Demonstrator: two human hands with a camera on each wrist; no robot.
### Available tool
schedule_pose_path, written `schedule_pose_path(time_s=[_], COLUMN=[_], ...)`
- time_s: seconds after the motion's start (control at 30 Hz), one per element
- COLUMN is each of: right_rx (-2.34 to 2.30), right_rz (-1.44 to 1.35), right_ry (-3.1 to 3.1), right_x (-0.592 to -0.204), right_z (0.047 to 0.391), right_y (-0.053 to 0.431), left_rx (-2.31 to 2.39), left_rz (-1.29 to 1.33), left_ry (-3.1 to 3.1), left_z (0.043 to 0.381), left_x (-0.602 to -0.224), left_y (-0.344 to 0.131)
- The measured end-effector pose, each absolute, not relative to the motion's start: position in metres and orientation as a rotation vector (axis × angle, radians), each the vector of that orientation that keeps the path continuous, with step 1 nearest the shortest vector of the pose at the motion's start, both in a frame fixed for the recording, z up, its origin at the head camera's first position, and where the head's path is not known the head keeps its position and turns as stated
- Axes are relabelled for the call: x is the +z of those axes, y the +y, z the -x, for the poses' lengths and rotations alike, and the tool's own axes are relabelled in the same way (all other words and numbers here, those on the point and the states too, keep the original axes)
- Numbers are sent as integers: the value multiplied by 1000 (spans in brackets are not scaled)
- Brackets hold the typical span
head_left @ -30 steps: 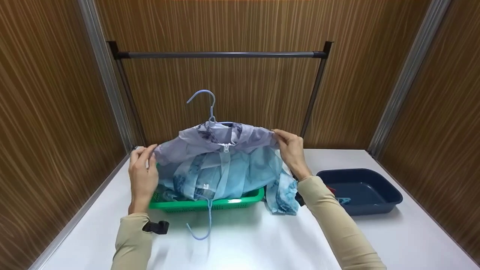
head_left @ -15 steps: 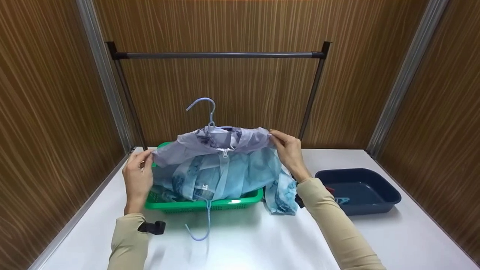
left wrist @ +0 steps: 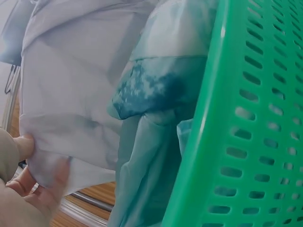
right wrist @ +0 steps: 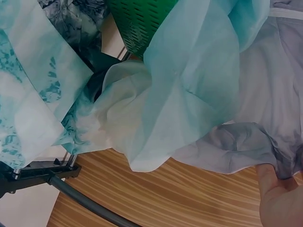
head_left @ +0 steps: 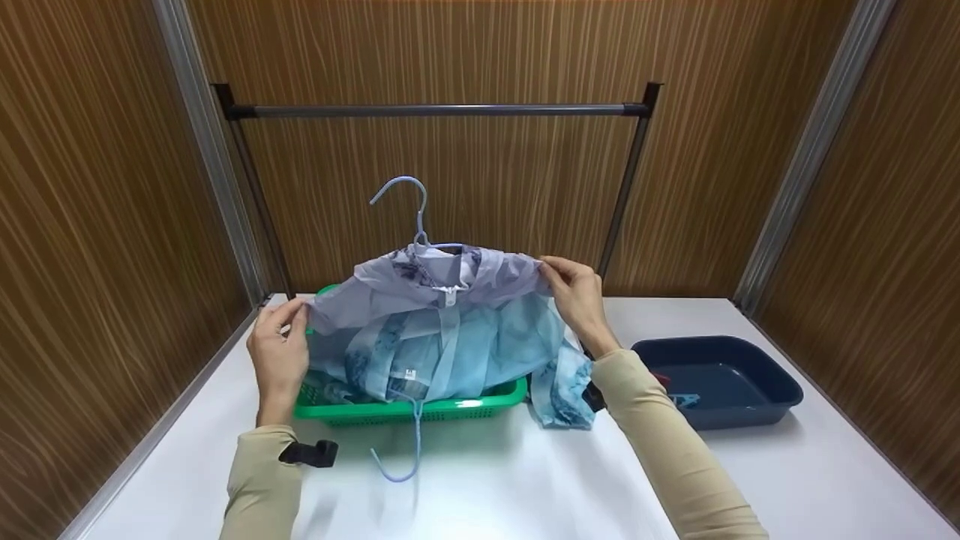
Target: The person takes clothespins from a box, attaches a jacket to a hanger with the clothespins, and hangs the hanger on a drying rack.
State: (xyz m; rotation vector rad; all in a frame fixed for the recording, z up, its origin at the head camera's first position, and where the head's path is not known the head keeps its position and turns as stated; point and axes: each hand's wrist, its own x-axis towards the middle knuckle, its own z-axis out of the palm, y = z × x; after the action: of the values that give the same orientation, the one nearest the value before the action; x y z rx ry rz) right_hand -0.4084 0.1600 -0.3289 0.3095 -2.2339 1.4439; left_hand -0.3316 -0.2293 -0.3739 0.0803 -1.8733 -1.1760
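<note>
A sheer lavender zip jacket (head_left: pixel 375 300) with dark print at its collar is spread over a pale blue hanger (head_left: pixel 421 217), whose hook stands up above it. My left hand (head_left: pixel 281 360) pinches the jacket's left shoulder or sleeve cloth, also seen under the left hand (left wrist: pixel 35 194) in the left wrist view. My right hand (head_left: pixel 581 300) pinches its right shoulder area. Below lies a turquoise garment (head_left: pixel 480 349) across a green basket (head_left: pixel 457 409), one patterned sleeve (head_left: pixel 562 386) draping off its right side. A second hanger hook (head_left: pixel 416 450) points toward me over the basket's front rim.
A dark grey clothes rail (head_left: pixel 450 110) on two posts stands behind the basket, in front of a wood-grain wall (head_left: pixel 450 45). At the right, a navy tray (head_left: pixel 739 382) holds a light blue piece (head_left: pixel 684 400) and something red. All rest on a white table (head_left: pixel 510 480).
The lavender jacket and its upright hook dip slightly at half a second ago, then rise again. My left hand has shifted a little left and lower since one second ago; both hands keep their hold.
</note>
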Motion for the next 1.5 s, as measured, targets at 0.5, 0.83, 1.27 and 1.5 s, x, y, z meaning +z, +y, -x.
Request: schedule_pose_path(time_s=[0.5, 0.83, 1.27, 1.5], right_rx=[1412, 1422, 1426, 1418], right_rz=[-355, -354, -334, -404], right_ry=[-2257, -2301, -2269, -2271], right_x=[-332, -332, -327, -332], right_z=[405, 403, 402, 401], right_y=[161, 154, 153, 162], left_rx=[-1255, -1339, -1539, -1667], left_rz=[-79, -65, -94, -85], left_ry=[-1966, -1934, -1977, -1882], left_z=[325, 326, 326, 327], left_x=[-370, -371, -367, -366], left_y=[-234, -242, -238, -235])
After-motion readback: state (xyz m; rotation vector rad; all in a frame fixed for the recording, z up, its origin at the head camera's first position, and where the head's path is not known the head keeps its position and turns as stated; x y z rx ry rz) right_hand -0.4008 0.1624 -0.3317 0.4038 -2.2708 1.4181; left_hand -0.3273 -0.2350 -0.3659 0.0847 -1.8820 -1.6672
